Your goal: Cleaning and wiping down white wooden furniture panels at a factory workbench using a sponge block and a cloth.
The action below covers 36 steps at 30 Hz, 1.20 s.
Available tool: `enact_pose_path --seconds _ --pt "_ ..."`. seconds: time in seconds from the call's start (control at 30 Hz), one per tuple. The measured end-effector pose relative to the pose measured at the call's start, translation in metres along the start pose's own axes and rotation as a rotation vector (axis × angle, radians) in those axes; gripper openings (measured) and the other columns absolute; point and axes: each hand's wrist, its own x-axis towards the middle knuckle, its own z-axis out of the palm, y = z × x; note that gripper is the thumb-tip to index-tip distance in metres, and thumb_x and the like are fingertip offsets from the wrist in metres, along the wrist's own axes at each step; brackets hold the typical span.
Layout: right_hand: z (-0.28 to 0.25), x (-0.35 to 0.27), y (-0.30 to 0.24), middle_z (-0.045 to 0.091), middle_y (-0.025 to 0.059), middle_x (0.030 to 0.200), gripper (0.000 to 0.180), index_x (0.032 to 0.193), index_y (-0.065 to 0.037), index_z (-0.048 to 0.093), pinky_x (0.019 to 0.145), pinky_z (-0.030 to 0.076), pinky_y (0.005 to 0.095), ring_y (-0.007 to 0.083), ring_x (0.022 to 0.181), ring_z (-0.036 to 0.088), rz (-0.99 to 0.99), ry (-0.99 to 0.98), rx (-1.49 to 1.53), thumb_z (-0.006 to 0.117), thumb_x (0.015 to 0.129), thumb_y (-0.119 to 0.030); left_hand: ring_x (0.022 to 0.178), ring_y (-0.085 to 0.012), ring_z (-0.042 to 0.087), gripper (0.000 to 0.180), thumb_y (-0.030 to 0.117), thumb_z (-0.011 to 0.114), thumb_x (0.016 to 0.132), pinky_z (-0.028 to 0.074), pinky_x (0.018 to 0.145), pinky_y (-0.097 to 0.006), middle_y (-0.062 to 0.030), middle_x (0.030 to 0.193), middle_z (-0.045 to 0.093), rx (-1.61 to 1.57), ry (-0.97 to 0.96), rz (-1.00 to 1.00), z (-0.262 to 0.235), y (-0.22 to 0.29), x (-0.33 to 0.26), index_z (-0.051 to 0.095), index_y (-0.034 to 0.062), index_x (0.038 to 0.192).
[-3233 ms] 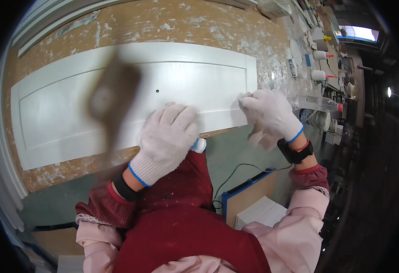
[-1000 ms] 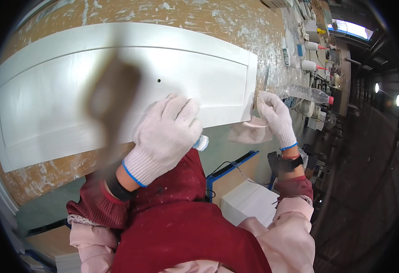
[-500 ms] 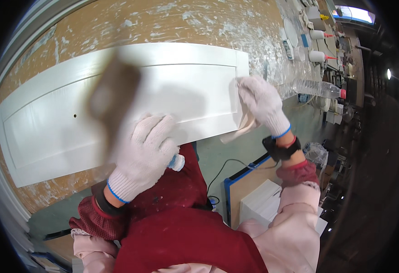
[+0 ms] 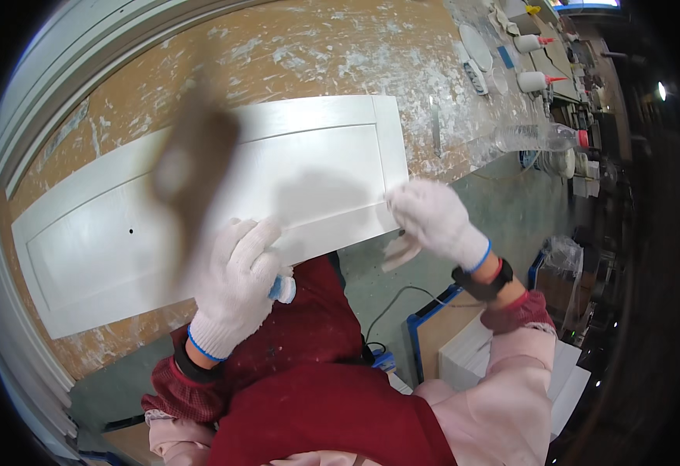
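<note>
A long white door panel [image 4: 317, 155] with a recessed centre and a small dark hole lies across the workbench. My left hand [image 4: 231, 283], in a white knit glove, rests at the panel's near edge. Its fingers curl round a small blue-and-white piece [image 4: 283, 289] whose kind is hidden by the palm. At the panel's right end, near its front corner, my gloved right hand [image 4: 435, 221] pinches a pale beige cloth-like piece [image 4: 400, 250]. Part of that piece hangs below the fingers, beyond the panel's edge.
A large blurred brown shape [image 4: 192, 163] hides part of the panel. The paint-smeared workbench [image 4: 317, 54] carries white bottles with red nozzles [image 4: 538, 81] and a clear plastic bottle [image 4: 538, 138] at right. White boards [image 4: 464, 357] stand below my right arm.
My right hand has slid along the panel's right end toward the near corner, with the cloth-like piece. My left hand stays at the near edge. The whole view has shifted slightly.
</note>
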Motion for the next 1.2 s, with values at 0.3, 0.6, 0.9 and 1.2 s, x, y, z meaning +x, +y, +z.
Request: enact_pose_path --seconds 0.3,0.6,0.9,1.2 --pt "-0.021 -0.047 -0.022 0.065 0.0113 0.094 0.025 0.108 -0.007 0.064 0.077 0.052 0.0389 0.0299 0.086 0.064 0.041 -0.116 0.423 0.059 0.088 -0.021 0.085 -0.0275 0.061 0.032 0.012 0.078 0.054 0.047 0.067 -0.039 -0.0042 0.101 0.063 0.033 0.021 0.009 0.002 0.002 0.001 0.053 0.0108 0.073" --pt "-0.064 -0.005 0.005 0.064 0.0184 0.095 0.024 0.099 -0.004 0.064 0.081 0.049 0.0416 0.0381 0.091 0.061 0.219 0.089 0.274 0.055 0.087 -0.023 0.097 -0.0308 0.062 0.028 0.014 0.079 0.063 0.048 0.082 -0.041 -0.0070 0.106 0.067 0.174 0.042 -0.087 -0.010 -0.010 0.007 0.057 0.0105 0.080" --pt "-0.045 -0.011 0.020 0.065 0.0182 0.096 0.022 0.103 -0.004 0.064 0.081 0.050 0.0400 0.0348 0.092 0.064 0.209 0.323 0.405 0.058 0.086 -0.017 0.100 -0.0319 0.062 0.029 0.013 0.080 0.063 0.050 0.083 -0.041 -0.0082 0.107 0.067 0.206 0.092 -0.087 -0.015 -0.027 0.007 0.059 0.0100 0.081" --pt "-0.090 0.053 0.024 0.063 0.0145 0.089 0.023 0.105 -0.008 0.063 0.075 0.050 0.0381 0.0311 0.083 0.061 0.090 0.801 0.055 0.061 0.086 -0.018 0.102 -0.0320 0.061 0.026 0.014 0.080 0.066 0.051 0.085 -0.042 -0.0088 0.109 0.067 0.222 0.068 -0.114 -0.013 -0.022 0.009 0.060 0.0102 0.081"
